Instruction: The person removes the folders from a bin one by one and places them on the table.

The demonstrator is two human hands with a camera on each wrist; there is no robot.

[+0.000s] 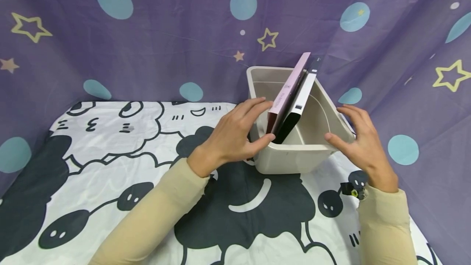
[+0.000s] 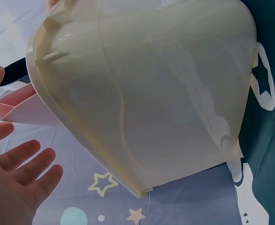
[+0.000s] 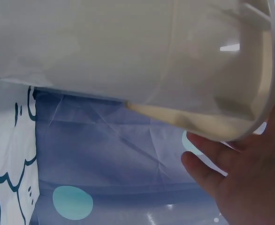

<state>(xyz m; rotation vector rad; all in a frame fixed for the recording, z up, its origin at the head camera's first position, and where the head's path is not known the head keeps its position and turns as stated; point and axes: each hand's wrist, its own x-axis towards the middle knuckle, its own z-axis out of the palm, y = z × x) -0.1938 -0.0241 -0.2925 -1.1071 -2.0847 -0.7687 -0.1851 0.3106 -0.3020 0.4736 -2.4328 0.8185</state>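
A light grey plastic bin point(image 1: 290, 160) stands at the back right of the bed-like surface. Two slim, book-shaped items lean in its left half and stick out above the rim: a pink one point(image 1: 290, 87) and a black-and-white one point(image 1: 303, 95). My left hand point(image 1: 235, 132) is at the bin's left rim, fingers spread beside the pink item, thumb near the front left corner. In the left wrist view, the fingers of that left hand point(image 2: 22, 176) are loosely extended and apart from the bin wall. My right hand point(image 1: 362, 146) is at the right rim, thumb and fingers apart around the front right corner.
A white cloth point(image 1: 140, 167) with black sheep drawings covers the surface. Right behind the bin hangs a purple curtain point(image 1: 176, 40) with stars and blue dots; it also runs along the right side. A small dark device point(image 1: 347, 189) sits at the right wrist.
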